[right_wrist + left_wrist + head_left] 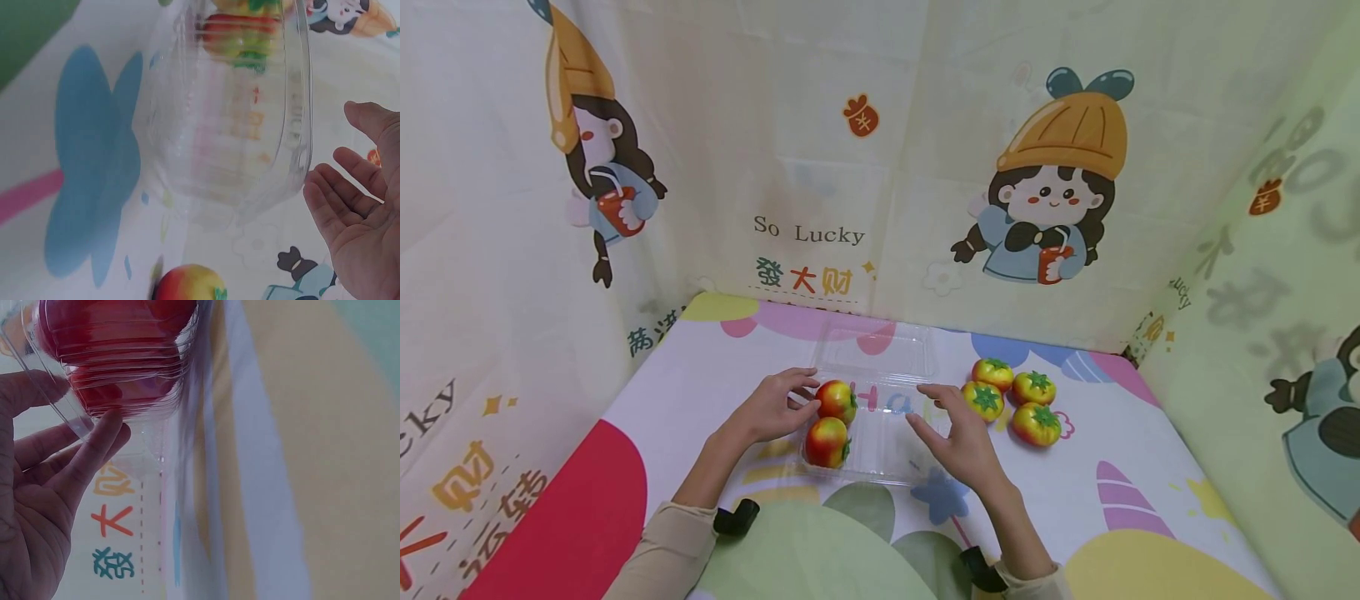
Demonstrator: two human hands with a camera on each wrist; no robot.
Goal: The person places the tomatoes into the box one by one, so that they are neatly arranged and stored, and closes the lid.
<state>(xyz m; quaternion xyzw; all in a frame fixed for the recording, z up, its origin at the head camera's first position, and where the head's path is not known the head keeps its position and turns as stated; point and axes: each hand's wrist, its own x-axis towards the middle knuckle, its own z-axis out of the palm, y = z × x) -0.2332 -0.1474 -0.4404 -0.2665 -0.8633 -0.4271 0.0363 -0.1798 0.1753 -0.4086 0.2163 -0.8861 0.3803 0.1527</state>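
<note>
A clear plastic box (880, 454) lies on the table with its lid (876, 346) folded back. Two red-and-yellow, tomato-like fruits (827, 442) with green leafy tops sit one behind the other along its left side. My left hand (767, 408) is at the box's left rim beside the farther fruit (835, 400), fingers loosely bent. In the left wrist view the fingertips (112, 422) are right at the clear wall, the thumb over the rim. My right hand (958, 437) hovers by the right side, thumb and fingers spread, nothing in it.
Several similar fruits (1035, 425) stand grouped on the table to the right of the box, just beyond my right hand. A patterned cloth (790, 542) covers the table. Printed curtains (910, 167) hang behind and along both sides.
</note>
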